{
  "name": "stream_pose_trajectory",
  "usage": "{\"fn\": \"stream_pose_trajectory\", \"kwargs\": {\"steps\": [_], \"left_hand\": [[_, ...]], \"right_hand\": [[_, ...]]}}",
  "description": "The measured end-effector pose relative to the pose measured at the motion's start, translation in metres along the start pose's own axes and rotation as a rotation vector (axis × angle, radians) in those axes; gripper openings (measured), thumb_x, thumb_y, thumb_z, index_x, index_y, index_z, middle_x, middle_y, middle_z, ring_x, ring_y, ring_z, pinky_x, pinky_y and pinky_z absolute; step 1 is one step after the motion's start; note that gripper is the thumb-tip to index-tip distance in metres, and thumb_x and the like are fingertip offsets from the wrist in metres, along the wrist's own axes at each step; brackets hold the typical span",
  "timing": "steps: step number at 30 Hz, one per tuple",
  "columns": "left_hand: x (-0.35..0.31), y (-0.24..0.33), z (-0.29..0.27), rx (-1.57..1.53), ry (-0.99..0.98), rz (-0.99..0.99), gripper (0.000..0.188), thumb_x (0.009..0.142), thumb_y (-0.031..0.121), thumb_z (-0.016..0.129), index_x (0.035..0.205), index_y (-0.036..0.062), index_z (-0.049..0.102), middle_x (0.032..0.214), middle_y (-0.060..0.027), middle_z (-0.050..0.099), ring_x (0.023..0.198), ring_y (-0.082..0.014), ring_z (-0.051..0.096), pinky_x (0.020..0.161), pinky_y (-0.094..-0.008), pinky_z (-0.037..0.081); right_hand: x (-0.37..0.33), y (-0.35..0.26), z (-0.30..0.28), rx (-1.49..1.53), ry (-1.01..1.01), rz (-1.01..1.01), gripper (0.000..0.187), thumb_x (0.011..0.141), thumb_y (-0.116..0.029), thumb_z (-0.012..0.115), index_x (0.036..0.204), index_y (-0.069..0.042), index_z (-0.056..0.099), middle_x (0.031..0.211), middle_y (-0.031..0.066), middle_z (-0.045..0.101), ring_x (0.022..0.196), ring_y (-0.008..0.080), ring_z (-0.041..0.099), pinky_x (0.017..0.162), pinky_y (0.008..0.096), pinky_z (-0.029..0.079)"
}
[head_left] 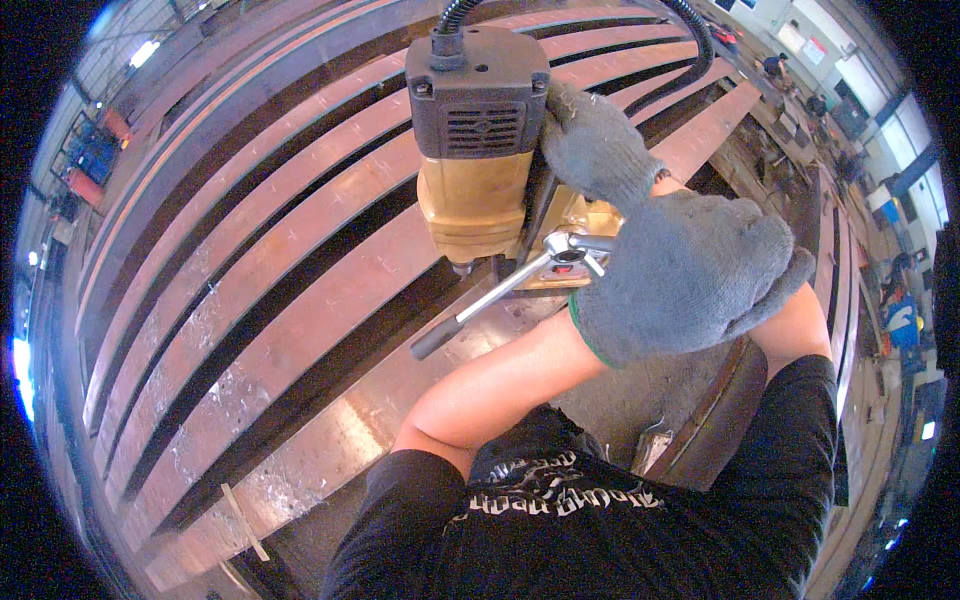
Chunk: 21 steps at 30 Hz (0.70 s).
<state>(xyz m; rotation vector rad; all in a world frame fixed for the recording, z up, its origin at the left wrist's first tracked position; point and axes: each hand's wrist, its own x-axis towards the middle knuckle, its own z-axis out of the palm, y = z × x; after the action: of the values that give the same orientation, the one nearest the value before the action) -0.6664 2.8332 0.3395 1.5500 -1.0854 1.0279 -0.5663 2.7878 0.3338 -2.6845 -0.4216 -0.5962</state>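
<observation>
A magnetic drill [474, 190] with a black motor top and gold body stands upright on the steel plates. My left hand [690, 270], in a grey knitted glove, is closed at the drill's feed handle [500, 290]. One spoke runs into the glove; another, with a black grip, points down to the left. Beyond it, my right hand [598, 145], also gloved in grey, lies against the right side of the motor housing. Its fingertips are hidden. My forearms cross, the left one in front. The drill's lower tip [462, 268] hangs just above a plate.
Long curved steel strips [290, 230] with dark gaps between them spread to the left and far side. A black corrugated cable hose [690, 45] loops from the motor top. A thin pale strip [245, 522] lies at lower left. Another person [775, 66] is far right.
</observation>
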Motion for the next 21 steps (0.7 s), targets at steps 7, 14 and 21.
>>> {"fn": "stream_pose_trajectory", "kwargs": {"steps": [7,14,21], "left_hand": [[-0.003,0.003,-0.002,-0.024,-0.011,-0.073,0.039,0.096,0.036,0.063,0.065,0.0122,0.059,0.061,-0.0113,0.060,0.052,-0.0318,0.059,0.048,-0.0450,0.044],[-0.006,0.001,-0.003,0.005,-0.095,-0.117,0.035,0.094,0.039,0.064,0.072,0.0127,0.067,0.065,-0.0111,0.065,0.053,-0.0312,0.062,0.049,-0.0450,0.046],[0.001,0.002,-0.035,0.067,-0.207,-0.088,0.032,0.092,0.040,0.069,0.077,0.0123,0.068,0.067,-0.0107,0.064,0.058,-0.0322,0.064,0.053,-0.0451,0.047]], "right_hand": [[0.041,0.028,0.011,-0.193,-0.184,-0.255,0.029,0.097,-0.028,0.056,0.111,-0.006,0.071,0.101,0.0244,0.073,0.095,0.0436,0.070,0.082,0.0496,0.057],[0.106,0.058,0.034,-0.437,-0.301,-0.075,0.033,0.097,-0.034,0.058,0.111,-0.009,0.074,0.110,0.0227,0.074,0.101,0.0391,0.072,0.086,0.0496,0.057],[0.102,0.070,-0.024,-0.129,0.115,-0.113,0.044,0.102,-0.039,0.052,0.119,-0.001,0.068,0.117,0.0239,0.072,0.103,0.0430,0.070,0.092,0.0514,0.054]]}}
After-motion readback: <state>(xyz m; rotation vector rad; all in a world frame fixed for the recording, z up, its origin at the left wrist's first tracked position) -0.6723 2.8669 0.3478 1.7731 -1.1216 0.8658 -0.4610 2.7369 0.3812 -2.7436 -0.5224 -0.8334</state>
